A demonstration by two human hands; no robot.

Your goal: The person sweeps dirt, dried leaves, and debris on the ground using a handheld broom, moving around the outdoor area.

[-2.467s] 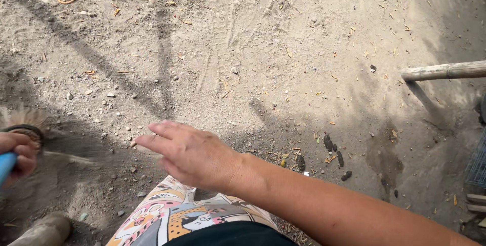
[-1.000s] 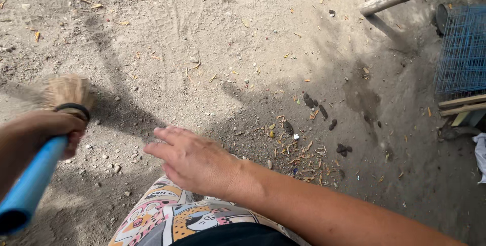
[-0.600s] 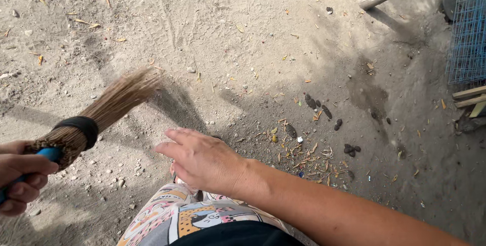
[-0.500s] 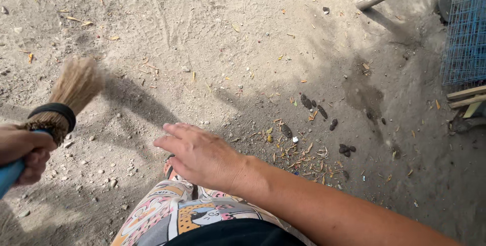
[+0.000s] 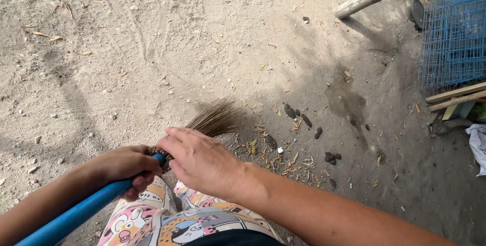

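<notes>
Blue broom point(image 5: 81, 211) handle sits tight in your left hand point(image 5: 126, 167), fingers curled round it. Right hand point(image 5: 200, 160) hangs flat and open over broom neck, holding nothing. Bristles touch dirt point(image 5: 152, 48) beside litter pile point(image 5: 298, 150). Keep strokes short, low, toward pile; don't scatter droppings.

Blue broom handle point(image 5: 71, 218), tan bristles point(image 5: 215, 118), blue wire cage point(image 5: 453, 41).
</notes>
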